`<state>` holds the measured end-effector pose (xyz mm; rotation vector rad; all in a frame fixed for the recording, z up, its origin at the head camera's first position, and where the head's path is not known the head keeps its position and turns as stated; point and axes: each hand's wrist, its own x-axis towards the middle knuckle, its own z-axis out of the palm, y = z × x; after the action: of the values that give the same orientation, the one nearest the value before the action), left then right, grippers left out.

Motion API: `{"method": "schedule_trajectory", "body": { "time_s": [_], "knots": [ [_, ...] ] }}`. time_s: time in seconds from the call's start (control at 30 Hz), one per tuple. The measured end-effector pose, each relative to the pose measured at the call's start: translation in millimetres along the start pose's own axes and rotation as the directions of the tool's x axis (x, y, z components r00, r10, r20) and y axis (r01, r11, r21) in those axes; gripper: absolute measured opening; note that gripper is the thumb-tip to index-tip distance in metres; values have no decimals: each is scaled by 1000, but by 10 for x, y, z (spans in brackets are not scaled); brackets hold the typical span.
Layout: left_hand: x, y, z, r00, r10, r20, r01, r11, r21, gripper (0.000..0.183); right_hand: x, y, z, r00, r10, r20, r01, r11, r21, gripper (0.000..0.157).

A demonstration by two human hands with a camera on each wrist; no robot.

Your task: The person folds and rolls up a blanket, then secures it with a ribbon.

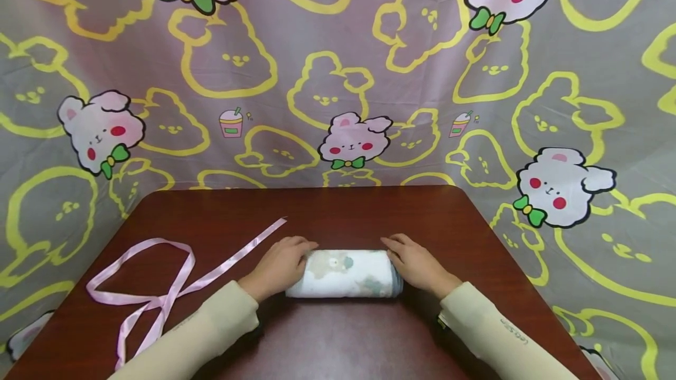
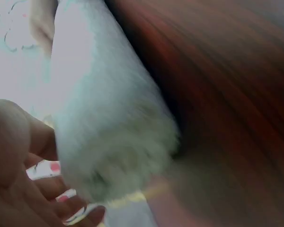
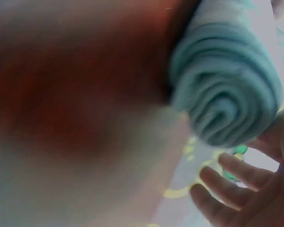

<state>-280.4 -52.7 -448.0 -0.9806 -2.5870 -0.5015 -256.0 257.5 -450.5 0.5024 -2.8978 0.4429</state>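
Observation:
A rolled-up towel [image 1: 345, 274], white with beige and grey-green prints, lies crosswise on the table between both hands. My left hand [image 1: 282, 265] rests at its left end, its fingers loosely spread along the far side. At the right end, my right hand [image 1: 417, 263] touches the roll. In the right wrist view, the spiral end of the towel [image 3: 222, 111] shows bluish layers, and the fingers [image 3: 239, 172] extend apart beside it. The left wrist view shows the fluffy left end of the towel [image 2: 118, 161], blurred, with the left hand [image 2: 23, 175] alongside.
A pink satin ribbon [image 1: 132, 298] lies looped on the left of the brown wooden table [image 1: 364, 216], one end stretching towards the middle. A patterned curtain [image 1: 422, 75] with cartoon animals hangs behind and at both sides of the table.

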Motion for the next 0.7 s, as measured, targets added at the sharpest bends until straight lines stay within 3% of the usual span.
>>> {"method": "schedule_trajectory", "body": {
  "time_s": [0.1,0.2,0.33,0.5,0.7],
  "knots": [
    [101,148,7,990,143,-8,-143,989,40,34,33,-151,-52,992,-116,-49,114,992,-46,39],
    [158,269,48,978,202,57,-205,977,52,33,78,-297,-47,974,-224,-33,221,973,-67,39],
    [183,349,133,974,169,153,-182,980,75,43,147,-398,21,969,-248,19,249,966,-77,46],
    [177,356,190,977,93,190,-105,993,56,50,163,-392,129,974,-214,73,221,970,-106,52],
    [115,301,239,960,63,273,-91,992,89,58,105,-396,229,963,-249,99,263,949,-173,58]
  ]
}}
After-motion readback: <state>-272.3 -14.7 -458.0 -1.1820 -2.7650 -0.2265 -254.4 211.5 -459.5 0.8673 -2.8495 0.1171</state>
